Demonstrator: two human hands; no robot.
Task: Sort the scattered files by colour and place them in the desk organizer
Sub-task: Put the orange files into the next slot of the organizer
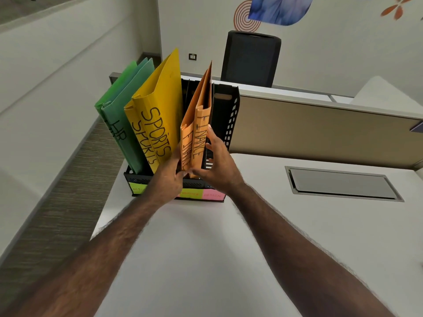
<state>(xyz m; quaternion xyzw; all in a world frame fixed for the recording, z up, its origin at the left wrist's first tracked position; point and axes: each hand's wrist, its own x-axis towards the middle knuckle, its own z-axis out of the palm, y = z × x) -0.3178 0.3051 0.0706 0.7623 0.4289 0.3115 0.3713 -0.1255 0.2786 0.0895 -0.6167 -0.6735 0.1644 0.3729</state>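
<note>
Both forearms are stretched toward 12 o'clock over the white desk [206, 259]. The two orange files [196, 138] are held at their lower spines: the left hand [168, 177] is curled against their left side, while the right hand [217, 165] grips them from the right, fingers lying up the spine. They stand in the black organizer [226, 115], with yellow files [158, 106] at 11 o'clock and green files [123, 106] further left.
</note>
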